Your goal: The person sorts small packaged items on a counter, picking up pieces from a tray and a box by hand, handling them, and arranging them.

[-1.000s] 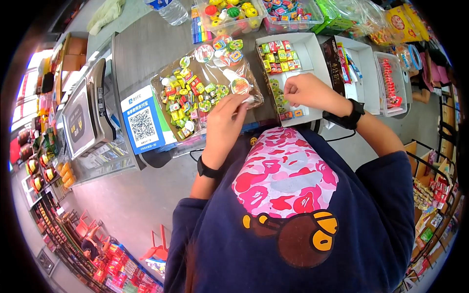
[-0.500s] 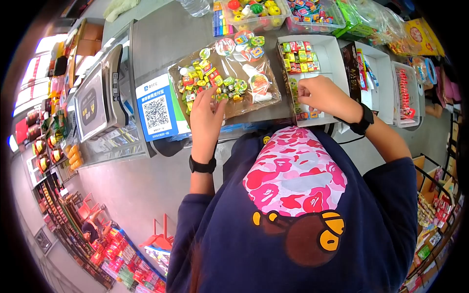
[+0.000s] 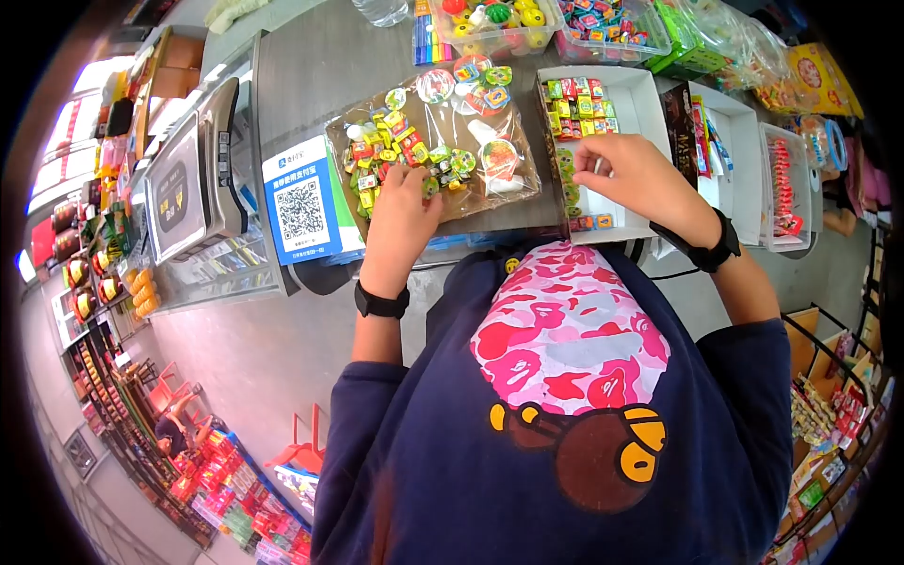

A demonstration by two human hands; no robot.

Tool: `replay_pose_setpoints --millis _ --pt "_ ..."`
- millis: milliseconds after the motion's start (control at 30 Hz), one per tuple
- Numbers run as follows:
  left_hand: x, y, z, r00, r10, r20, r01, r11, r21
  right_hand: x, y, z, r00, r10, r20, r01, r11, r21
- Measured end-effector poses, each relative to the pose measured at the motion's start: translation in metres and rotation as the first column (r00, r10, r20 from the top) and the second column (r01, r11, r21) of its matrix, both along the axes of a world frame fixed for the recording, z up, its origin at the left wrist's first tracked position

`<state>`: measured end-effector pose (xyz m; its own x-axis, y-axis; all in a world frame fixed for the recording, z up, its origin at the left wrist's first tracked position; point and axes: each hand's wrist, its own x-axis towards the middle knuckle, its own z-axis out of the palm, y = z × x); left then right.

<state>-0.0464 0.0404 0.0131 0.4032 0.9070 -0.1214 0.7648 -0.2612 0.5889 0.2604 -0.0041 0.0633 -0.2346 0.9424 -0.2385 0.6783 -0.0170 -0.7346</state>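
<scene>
My left hand [image 3: 403, 212] reaches down into small wrapped candies [image 3: 377, 141], its fingers curled around a green wrapped candy [image 3: 430, 186]. These candies lie in a brown tray [image 3: 461, 212], with round-topped pieces in clear wrapping [image 3: 500, 158] on its right side. Over a white cardboard box [image 3: 648, 104] is my right hand [image 3: 645, 184], thumb and fingertips pinched together. A bit of white shows at the pinch; what it belongs to I cannot make out. Rows of red, yellow and green candies [image 3: 582, 108] line the box's left side, with orange and blue ones [image 3: 591, 222] at its near end.
A payment QR card [image 3: 300, 209] and a scale [image 3: 193, 179] are left of the tray. Clear tubs of toys [image 3: 494, 38] and blue candies [image 3: 612, 33] stand behind. Rightward are another white box [image 3: 744, 188] and a plastic tub [image 3: 786, 184]. A person [image 3: 174, 428] sits far lower left.
My left hand's fingers have closed in on the candies. My right hand has turned slightly and lifted a little, uncovering the orange and blue candies at the box's near end.
</scene>
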Motion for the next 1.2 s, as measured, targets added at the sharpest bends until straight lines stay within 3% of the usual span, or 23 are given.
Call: replay_pose_setpoints --millis 100,167,200,267,367,467,600,700,833,900,933,1000,1033,1067,1100,1133,1200 --pt "-0.003 -0.001 -0.003 1.0 -0.001 -0.007 0.001 0.999 0.053 -0.015 0.013 0.016 0.996 0.072 -0.055 -0.071 0.997 0.015" --pt "-0.003 -0.001 -0.005 0.999 0.053 0.002 -0.053 0.993 0.109 -0.032 0.026 0.024 0.974 0.224 -0.005 -0.22 0.959 0.18" --pt "-0.002 -0.002 -0.002 0.999 0.053 0.005 -0.053 0.993 0.108 -0.041 0.033 0.018 0.975 0.224 -0.002 -0.22 0.959 0.179" --pt "0.001 -0.004 0.006 0.985 0.162 0.059 -0.165 0.986 0.037 -0.059 0.049 -0.007 0.924 0.36 0.129 -0.382 0.844 0.376" --pt "0.003 -0.008 0.009 0.985 0.166 0.057 -0.171 0.981 0.093 -0.078 0.062 -0.031 0.852 0.451 0.268 -0.521 0.783 0.339" --pt "0.003 -0.014 0.004 0.967 0.179 0.183 -0.184 0.983 0.009 -0.092 0.073 -0.043 0.829 0.465 0.312 -0.54 0.812 0.224" --pt "0.004 -0.017 0.0 0.945 0.2 0.258 -0.188 0.98 -0.072 -0.101 0.074 -0.052 0.865 0.411 0.288 -0.494 0.798 0.345" --pt "0.007 -0.017 0.004 0.935 0.231 0.27 -0.202 0.971 -0.132 -0.101 0.077 -0.051 0.855 0.423 0.301 -0.495 0.838 0.229" --pt "0.01 -0.015 0.015 0.89 0.331 0.315 -0.235 0.923 -0.304 -0.097 0.077 -0.057 0.88 0.414 0.232 -0.47 0.829 0.303" --pt "0.006 -0.011 0.004 0.789 0.393 0.472 -0.15 0.868 -0.473 -0.093 0.076 -0.052 0.894 0.428 0.131 -0.446 0.822 0.354" --pt "0.006 -0.009 0.001 0.788 0.391 0.475 -0.149 0.87 -0.47 -0.09 0.075 -0.047 0.894 0.427 0.133 -0.446 0.821 0.357" --pt "0.007 -0.008 -0.003 0.632 0.419 0.652 0.002 0.841 -0.541 -0.086 0.066 -0.004 0.958 0.287 -0.03 -0.278 0.947 0.161" --pt "0.01 -0.009 0.001 0.63 0.418 0.654 0.001 0.843 -0.539 -0.079 0.057 0.01 0.938 0.142 -0.317 -0.169 0.984 -0.057" --pt "0.014 -0.012 0.009 0.533 0.505 0.679 0.072 0.773 -0.631 -0.074 0.053 0.011 0.905 0.112 -0.41 -0.174 0.978 -0.118" --pt "0.018 -0.014 0.015 0.435 0.594 0.677 0.153 0.692 -0.705 -0.072 0.048 0.011 0.897 0.077 -0.435 -0.164 0.972 -0.166" --pt "0.024 -0.015 0.017 0.437 0.589 0.68 0.163 0.692 -0.704 -0.068 0.041 0.012 0.891 0.033 -0.453 -0.145 0.966 -0.215" --pt "0.034 -0.016 0.027 0.329 0.602 0.728 0.455 0.574 -0.681 -0.061 0.03 0.006 0.91 0.078 -0.406 -0.147 0.979 -0.14"
